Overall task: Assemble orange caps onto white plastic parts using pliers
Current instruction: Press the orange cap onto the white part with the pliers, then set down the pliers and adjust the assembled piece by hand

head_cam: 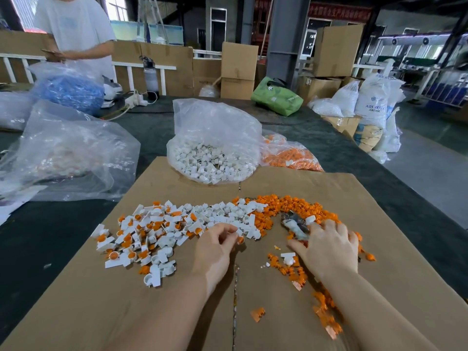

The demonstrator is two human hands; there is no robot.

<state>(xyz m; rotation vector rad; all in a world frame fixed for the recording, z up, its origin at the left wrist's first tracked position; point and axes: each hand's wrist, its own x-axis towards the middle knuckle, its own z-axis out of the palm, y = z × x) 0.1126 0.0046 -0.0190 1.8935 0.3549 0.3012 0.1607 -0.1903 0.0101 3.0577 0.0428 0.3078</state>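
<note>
A: Now, left hand (215, 245)?
B: Pinching a white part (239, 231) at the mixed pile's near edge.
A: Right hand (329, 247)?
B: Lying spread over the pliers (295, 224) among orange caps (298, 202); grasp unclear.

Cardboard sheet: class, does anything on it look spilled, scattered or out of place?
Yes. Orange caps and white parts lie loose in mixed heaps on the cardboard, not sorted. A trail of caps straggles toward the near edge beside the right forearm, and small chips lie between the hands.
</note>
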